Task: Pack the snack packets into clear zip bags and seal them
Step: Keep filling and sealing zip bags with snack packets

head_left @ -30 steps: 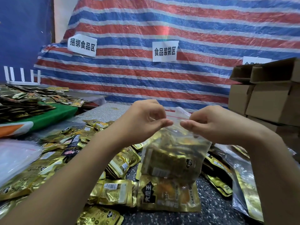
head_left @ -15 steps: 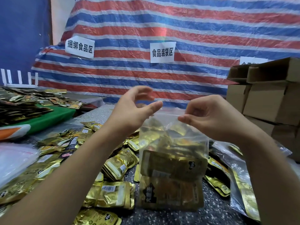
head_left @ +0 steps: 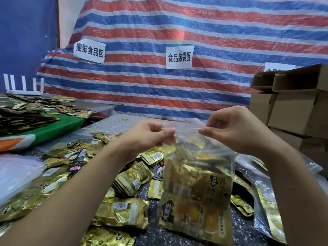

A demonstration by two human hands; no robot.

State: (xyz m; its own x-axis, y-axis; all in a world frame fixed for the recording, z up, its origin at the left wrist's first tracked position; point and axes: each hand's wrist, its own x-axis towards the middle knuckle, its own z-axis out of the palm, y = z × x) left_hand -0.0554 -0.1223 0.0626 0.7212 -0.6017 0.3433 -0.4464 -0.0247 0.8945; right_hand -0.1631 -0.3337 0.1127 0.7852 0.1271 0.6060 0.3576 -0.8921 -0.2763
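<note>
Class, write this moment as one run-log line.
stage: sealing | left hand: pinches zip strip | right hand: pinches zip strip | zip bag: filled with gold packets, held upright

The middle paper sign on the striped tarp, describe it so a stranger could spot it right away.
Find the red, white and blue striped tarp behind the table. Three white signs hang on it; the middle sign sits above the raised zip bag. It reads 食品装袋区, unlike the tilted left sign.

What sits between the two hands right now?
In the head view, only the zip strip of the clear zip bag spans between the left hand and right hand, each pinching one end.
</note>
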